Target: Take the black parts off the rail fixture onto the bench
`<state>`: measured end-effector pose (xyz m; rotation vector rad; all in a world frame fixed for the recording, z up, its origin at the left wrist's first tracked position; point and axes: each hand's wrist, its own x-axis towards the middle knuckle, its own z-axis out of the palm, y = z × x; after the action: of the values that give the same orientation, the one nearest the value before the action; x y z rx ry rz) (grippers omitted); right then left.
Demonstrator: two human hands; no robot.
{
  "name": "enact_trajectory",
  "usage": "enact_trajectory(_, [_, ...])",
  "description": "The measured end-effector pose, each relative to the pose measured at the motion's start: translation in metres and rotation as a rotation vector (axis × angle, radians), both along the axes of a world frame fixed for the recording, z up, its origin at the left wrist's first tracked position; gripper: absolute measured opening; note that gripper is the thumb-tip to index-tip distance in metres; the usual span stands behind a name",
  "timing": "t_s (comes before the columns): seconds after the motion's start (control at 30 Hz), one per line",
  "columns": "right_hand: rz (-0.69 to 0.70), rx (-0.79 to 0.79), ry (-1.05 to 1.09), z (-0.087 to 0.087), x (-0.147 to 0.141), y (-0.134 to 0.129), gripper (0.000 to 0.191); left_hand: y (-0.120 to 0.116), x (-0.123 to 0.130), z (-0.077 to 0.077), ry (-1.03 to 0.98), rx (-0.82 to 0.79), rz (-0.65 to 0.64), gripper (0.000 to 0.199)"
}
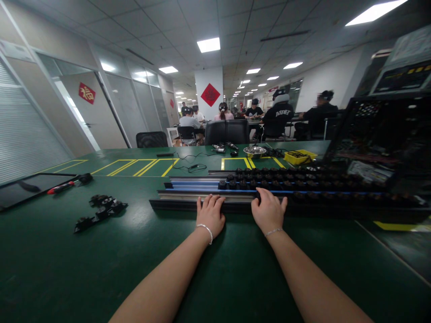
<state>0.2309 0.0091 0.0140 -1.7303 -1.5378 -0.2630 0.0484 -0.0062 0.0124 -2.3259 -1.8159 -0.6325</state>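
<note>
Long black-edged rails [178, 205] lie side by side across the green table in front of me. Rows of small black roller-like parts [276, 184] sit in them, mostly towards the right; a blue strip [198, 184] shows along the middle rails. My left hand [211, 214] rests on the nearest rail, fingers spread and lying over its top edge. On the same rail, further right, my right hand [269, 211] has its thumb and index finger curled together at the channel. Whatever is between those fingertips is too dark and small to make out.
Loose black parts [103, 211] lie at the left, near a red-handled screwdriver [60, 187] and a dark flat panel [30, 190]. Behind the rails stand a metal bowl [255, 152] and a yellow tray [299, 156]. A dark open case [377, 139] rises at the right.
</note>
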Motion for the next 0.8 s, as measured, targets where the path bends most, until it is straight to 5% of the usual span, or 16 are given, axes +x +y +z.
enact_trajectory(0.8, [0.109,0.019,0.003,-0.002,-0.011,0.000,0.037,0.000,0.000,0.000,-0.001,0.003,0.000,0.052])
